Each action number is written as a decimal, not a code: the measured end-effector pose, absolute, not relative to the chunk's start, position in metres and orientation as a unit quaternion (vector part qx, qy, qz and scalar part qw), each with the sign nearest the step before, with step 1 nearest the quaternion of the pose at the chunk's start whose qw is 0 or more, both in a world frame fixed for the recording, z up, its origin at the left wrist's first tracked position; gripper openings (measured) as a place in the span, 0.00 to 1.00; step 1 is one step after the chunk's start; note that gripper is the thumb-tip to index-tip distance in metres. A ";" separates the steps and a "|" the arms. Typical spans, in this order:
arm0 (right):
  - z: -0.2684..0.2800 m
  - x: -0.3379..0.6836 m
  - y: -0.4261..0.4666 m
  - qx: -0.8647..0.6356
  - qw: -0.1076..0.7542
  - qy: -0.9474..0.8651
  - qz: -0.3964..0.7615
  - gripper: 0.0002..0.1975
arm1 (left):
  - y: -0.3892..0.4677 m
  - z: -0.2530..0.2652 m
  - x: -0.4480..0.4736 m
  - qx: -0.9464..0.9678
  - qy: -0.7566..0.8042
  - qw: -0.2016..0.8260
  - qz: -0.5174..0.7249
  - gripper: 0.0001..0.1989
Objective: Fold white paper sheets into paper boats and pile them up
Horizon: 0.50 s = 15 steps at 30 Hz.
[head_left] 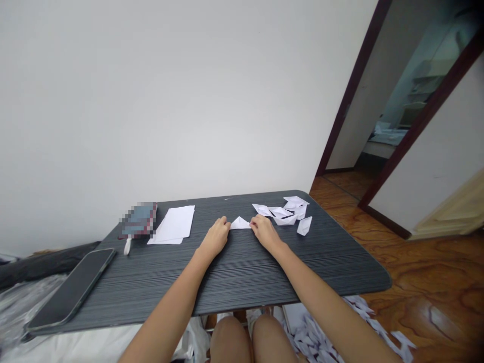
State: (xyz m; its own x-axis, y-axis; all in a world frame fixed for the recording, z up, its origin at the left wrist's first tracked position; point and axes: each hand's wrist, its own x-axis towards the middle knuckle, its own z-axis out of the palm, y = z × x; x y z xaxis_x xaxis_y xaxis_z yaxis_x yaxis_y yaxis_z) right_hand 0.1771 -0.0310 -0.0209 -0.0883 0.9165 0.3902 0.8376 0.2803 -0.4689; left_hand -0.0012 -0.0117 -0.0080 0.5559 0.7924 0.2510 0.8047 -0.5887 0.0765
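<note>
A small folded paper piece [239, 223], white with a pointed peak at the top, lies flat on the dark table between my hands. My left hand [217, 235] pinches its left end with the fingers closed. At the opposite end, my right hand [263, 232] grips the right corner between thumb and fingers. Several folded paper boats [284, 216] sit in a loose group just beyond my right hand, with a single folded piece [304, 226] a little apart to the right.
White paper sheets [174, 224] lie left of my hands, near a blurred flat object [139, 220] with a white tab. A phone [73, 290] rests at the table's [249, 282] left edge. Many folded papers [313, 335] are heaped below on the right. A white wall stands behind.
</note>
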 end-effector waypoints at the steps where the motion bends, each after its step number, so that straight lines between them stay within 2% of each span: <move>1: -0.019 0.176 -0.034 -0.597 0.285 -0.748 0.045 0.10 | -0.015 -0.007 0.000 -0.885 -0.452 0.040 -0.107 0.14; 4: -0.014 0.173 -0.045 -0.586 0.206 -0.784 -0.008 0.12 | -0.025 -0.003 0.001 -0.889 -0.446 0.079 -0.070 0.13; 8: -0.009 0.173 -0.058 -0.555 0.142 -0.816 -0.078 0.13 | -0.038 0.003 0.002 -0.889 -0.441 0.101 -0.066 0.13; 15: 0.004 0.171 -0.057 -0.513 0.068 -0.852 -0.075 0.12 | -0.047 0.013 0.017 -0.880 -0.469 0.057 -0.045 0.15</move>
State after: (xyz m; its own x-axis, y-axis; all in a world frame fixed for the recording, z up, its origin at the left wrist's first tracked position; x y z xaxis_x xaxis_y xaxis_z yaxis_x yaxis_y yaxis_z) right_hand 0.1709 -0.0570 0.0036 -0.4643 0.8644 0.1928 0.8848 0.4623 0.0583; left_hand 0.0167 -0.0467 0.0130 0.5555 0.8207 0.1336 0.8311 -0.5530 -0.0586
